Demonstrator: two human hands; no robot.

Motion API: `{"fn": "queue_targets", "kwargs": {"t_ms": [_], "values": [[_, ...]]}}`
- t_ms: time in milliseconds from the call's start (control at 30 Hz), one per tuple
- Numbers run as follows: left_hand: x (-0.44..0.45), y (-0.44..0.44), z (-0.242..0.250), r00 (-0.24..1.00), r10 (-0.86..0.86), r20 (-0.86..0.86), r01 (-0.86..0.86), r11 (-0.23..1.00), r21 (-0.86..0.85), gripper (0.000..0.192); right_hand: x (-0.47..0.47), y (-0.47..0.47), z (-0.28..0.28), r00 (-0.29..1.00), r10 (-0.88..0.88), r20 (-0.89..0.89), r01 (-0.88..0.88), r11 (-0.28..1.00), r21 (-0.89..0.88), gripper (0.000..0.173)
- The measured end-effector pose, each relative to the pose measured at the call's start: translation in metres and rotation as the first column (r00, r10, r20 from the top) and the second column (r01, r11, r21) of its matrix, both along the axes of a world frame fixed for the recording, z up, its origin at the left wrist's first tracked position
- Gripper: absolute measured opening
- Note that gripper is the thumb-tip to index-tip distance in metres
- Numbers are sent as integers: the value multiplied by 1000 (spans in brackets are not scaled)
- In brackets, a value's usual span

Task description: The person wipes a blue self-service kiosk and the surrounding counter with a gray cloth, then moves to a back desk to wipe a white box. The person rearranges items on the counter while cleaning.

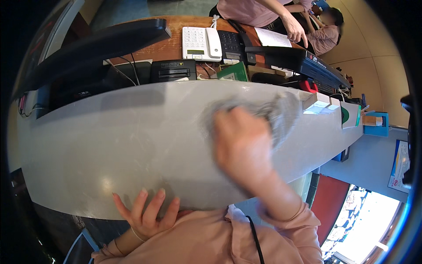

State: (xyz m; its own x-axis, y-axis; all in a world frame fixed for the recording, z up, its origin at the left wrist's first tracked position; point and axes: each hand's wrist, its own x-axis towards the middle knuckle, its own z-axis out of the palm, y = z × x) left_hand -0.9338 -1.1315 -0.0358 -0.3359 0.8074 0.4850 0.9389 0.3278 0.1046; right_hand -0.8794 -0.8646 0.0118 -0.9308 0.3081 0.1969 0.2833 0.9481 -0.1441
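Observation:
My right hand [242, 142] is closed on a grey cloth [285, 117] and presses it against the pale grey countertop [132, 148]. Both hand and cloth are blurred; part of the cloth is hidden under the fingers. At the counter's near edge, close to my body, rests my left hand [148, 213]. Its fingers are spread on the surface and hold nothing.
Beyond the counter a lower wooden desk [148, 43] bears a white telephone [201, 43], a black telephone [230, 44] and a receipt printer [173, 70]. Monitors [99, 49] rise behind the far edge. White boxes [318, 102] stand at right. A person's hand [295, 29] hovers near papers.

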Motion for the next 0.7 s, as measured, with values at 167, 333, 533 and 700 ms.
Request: {"fn": "queue_targets", "kwargs": {"t_ms": [167, 333, 533, 700], "values": [[-1, -2, 1, 1000, 0, 30, 0, 1000, -8, 48, 14, -28, -7, 996, 63, -69, -76, 973, -219, 24], [-1, -3, -1, 1000, -7, 1, 7, 1000, -9, 48, 12, 41, -3, 956, -260, -135, 268, 963, 41, 6], [-3, -5, 0, 999, -23, 42, 25, 999, -47, 45, 16, -41, -5, 944, 323, -74, -331, 902, -277, 31], [-5, -7, 0, 998, -40, 44, 42, 998, -54, 47, 32, -7, -4, 983, 52, -173, -67, 995, -80, 39]]}}
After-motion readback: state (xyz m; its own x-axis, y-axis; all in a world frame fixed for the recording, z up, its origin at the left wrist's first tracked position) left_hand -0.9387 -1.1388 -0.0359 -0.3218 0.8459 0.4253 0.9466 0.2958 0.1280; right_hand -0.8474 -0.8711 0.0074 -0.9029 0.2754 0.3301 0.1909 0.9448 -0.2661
